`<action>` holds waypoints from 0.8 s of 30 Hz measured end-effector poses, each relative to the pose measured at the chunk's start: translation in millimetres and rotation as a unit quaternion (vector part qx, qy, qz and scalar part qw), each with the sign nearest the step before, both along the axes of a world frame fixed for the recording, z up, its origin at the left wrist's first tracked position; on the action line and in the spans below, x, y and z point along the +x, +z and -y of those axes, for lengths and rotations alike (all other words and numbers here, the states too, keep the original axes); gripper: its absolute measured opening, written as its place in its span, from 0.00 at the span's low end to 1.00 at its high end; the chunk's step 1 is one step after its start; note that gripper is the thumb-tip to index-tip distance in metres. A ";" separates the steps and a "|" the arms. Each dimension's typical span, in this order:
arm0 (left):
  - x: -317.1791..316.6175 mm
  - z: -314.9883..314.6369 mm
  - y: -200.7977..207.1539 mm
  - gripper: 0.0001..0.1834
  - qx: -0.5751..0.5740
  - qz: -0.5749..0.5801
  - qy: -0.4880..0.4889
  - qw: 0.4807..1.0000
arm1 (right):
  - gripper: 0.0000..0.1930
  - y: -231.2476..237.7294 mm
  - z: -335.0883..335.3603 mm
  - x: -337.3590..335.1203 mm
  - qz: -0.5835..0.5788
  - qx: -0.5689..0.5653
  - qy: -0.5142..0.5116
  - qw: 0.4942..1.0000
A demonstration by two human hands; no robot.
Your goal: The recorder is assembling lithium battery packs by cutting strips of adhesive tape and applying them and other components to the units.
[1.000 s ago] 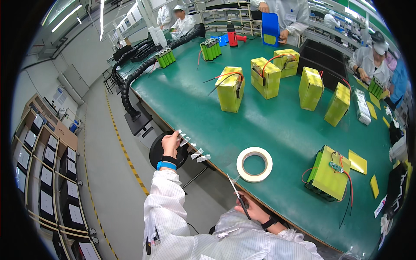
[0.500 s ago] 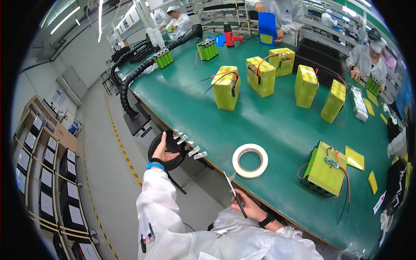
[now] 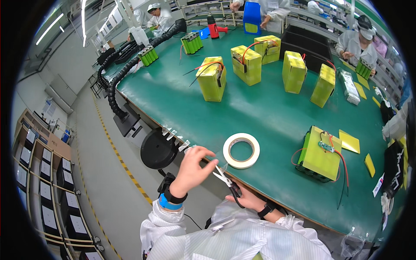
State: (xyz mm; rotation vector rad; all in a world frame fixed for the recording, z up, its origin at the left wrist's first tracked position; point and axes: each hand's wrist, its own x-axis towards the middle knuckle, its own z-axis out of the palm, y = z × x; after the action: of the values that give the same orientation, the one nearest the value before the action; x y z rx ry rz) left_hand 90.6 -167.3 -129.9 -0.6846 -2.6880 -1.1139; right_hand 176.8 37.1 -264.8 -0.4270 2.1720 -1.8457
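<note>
My right hand (image 3: 250, 198) grips scissors (image 3: 228, 183) by their black handles at the table's near edge, the silver blades a little apart and pointing up-left. A small clear strip, like tape, shows near the blade tips. Just left of the tips is my left hand (image 3: 193, 170), thumb and forefinger curled almost together; whatever is pinched between them is too faint to make out. Beyond the blades a roll of whitish tape (image 3: 229, 160) lies flat on the green table (image 3: 268, 125). Several short clear tape pieces (image 3: 172, 134) hang along the table edge past my left hand.
Yellow-wrapped battery packs (image 3: 211, 82) with wires stand across the table. At right lies a pack with a circuit board (image 3: 320, 154). A black stool (image 3: 158, 148) stands by the left edge. A red heat gun (image 3: 213, 28) is at the back. Co-workers sit or stand beyond.
My left hand has swung right and up from beside the stool to the scissor tips, its spread fingers now curled. The scissors have opened slightly. The whole view has shifted a little.
</note>
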 end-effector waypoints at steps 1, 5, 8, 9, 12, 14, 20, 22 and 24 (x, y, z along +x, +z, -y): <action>3.6 -6.5 1.4 0.12 -0.067 -0.046 -0.020 0.997 | 0.42 7.8 0.2 0.9 -0.008 -0.001 -0.011 1.000; 0.5 -12.6 -4.2 0.11 -0.159 -0.006 -0.027 0.987 | 0.42 6.7 0.3 1.6 -0.154 0.098 -0.058 0.981; -2.4 -13.4 -13.1 0.09 -0.130 0.021 -0.057 0.990 | 0.42 16.2 -3.1 3.0 -0.144 0.117 -0.058 0.981; -2.4 -14.0 -14.3 0.09 -0.113 0.037 -0.068 0.991 | 0.43 19.8 -3.8 2.9 -0.148 0.135 -0.054 0.978; -6.2 -18.8 -13.4 0.07 -0.133 0.064 -0.076 0.986 | 0.43 23.9 -4.3 1.7 -0.176 0.139 -0.050 0.973; -8.4 -21.0 -14.4 0.06 -0.131 0.060 -0.083 0.986 | 0.42 24.7 -4.7 2.0 -0.198 0.122 -0.049 0.971; -17.1 -24.0 -12.9 0.04 -0.138 0.072 -0.117 0.981 | 0.43 25.6 -7.4 1.8 -0.065 0.103 0.029 0.992; -17.8 -24.9 -10.8 0.04 -0.140 0.087 -0.111 0.980 | 0.43 20.4 -7.6 3.8 -0.074 0.097 0.025 0.992; -17.1 -25.2 -3.9 0.04 -0.129 0.123 -0.098 0.979 | 0.43 13.9 -9.0 8.1 -0.080 0.168 0.056 0.981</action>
State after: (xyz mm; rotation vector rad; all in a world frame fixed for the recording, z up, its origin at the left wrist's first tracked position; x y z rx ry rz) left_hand 73.5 -142.1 -133.8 -0.9252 -3.0697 -0.9556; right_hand 184.9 46.0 -250.9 -0.6259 2.4492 -1.3931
